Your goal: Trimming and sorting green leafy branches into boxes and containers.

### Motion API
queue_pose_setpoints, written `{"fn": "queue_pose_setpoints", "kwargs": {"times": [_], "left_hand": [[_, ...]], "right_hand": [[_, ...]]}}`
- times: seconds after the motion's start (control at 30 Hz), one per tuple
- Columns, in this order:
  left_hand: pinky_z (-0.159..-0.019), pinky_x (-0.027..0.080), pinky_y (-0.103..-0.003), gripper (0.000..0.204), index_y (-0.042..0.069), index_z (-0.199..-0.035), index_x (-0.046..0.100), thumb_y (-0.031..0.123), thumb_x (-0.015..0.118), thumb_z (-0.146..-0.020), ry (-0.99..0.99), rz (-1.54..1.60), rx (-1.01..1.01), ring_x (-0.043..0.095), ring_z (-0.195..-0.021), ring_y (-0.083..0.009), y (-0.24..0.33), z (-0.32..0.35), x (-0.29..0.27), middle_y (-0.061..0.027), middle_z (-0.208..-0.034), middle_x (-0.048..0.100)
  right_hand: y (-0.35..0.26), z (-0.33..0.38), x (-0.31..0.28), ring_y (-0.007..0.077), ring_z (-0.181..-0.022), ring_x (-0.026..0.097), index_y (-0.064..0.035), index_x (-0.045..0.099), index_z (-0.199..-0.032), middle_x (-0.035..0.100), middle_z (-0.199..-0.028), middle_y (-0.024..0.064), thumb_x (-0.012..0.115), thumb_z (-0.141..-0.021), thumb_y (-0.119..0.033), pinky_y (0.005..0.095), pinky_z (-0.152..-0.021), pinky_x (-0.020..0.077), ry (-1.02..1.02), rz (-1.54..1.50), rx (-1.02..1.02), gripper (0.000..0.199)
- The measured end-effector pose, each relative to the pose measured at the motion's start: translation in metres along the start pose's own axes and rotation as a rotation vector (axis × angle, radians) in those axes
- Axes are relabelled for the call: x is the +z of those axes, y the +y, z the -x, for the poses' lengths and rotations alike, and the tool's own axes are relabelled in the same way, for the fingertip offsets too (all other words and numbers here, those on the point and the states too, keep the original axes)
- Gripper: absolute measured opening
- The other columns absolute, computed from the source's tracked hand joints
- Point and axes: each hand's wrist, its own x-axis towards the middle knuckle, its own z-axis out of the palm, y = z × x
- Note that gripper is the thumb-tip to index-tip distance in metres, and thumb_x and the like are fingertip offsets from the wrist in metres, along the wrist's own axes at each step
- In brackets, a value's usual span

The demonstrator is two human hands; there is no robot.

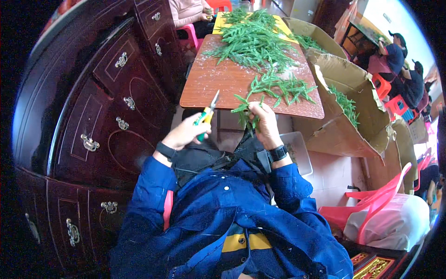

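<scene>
My left hand (185, 133) grips small shears (207, 113) with green and yellow handles, blades pointing up toward the table edge. My right hand (264, 123) holds a bunch of green leafy sprigs (246, 111) just below the front edge of a reddish-brown table (218, 81). More loose sprigs (283, 88) lie on the table near my right hand, and a large heap of green sprigs (251, 39) covers the far half. Both wrists wear dark bands over blue sleeves.
A dark carved wooden cabinet (102, 116) with metal handles stands at the left. Open cardboard boxes (353, 116) holding greens sit at the right. A pink plastic chair (371, 202) is at lower right. A grey tray (297, 151) lies under the table. Other people sit beyond.
</scene>
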Motion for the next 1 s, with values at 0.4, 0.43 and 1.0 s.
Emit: {"fn": "queue_pose_setpoints", "kwargs": {"times": [0.4, 0.43, 1.0], "left_hand": [[-0.084, 0.051, -0.049, 0.061, 0.005, -0.111, 0.061, 0.058, 0.058, -0.082, 0.48, -1.024, -0.051, 0.066, -0.093, -0.0381, 0.036, -0.081, -0.02, -0.0215, -0.098, 0.068], [-0.084, 0.051, -0.049, 0.061, 0.005, -0.111, 0.061, 0.058, 0.058, -0.082, 0.48, -1.025, -0.049, 0.066, -0.093, -0.0381, 0.038, -0.088, -0.022, -0.0215, -0.098, 0.068], [-0.083, 0.052, -0.048, 0.058, 0.005, -0.126, 0.052, 0.037, 0.069, -0.081, 0.439, -1.043, 0.427, 0.062, -0.101, -0.0414, 0.065, -0.151, 0.05, -0.0236, -0.107, 0.064]], "right_hand": [[-0.007, -0.009, -0.03, 0.0078, -0.069, 0.05, -0.0082, 0.063, -0.097, 0.056, -0.081, -0.0026, 0.066, -0.089, -0.021, 0.0243, -0.063, 0.0401, 0.026, -0.299, 0.047, 0.015], [-0.009, -0.013, -0.038, 0.0081, -0.069, 0.05, -0.0084, 0.063, -0.098, 0.057, -0.082, -0.0023, 0.065, -0.09, -0.021, 0.0248, -0.064, 0.0413, -0.012, -0.314, 0.008, 0.015], [-0.098, -0.088, -0.106, 0.0139, -0.077, 0.058, -0.0043, 0.062, -0.101, 0.062, -0.091, 0.0036, 0.061, -0.095, -0.016, 0.0261, -0.068, 0.0493, 0.073, -0.089, -0.142, 0.013]]}}
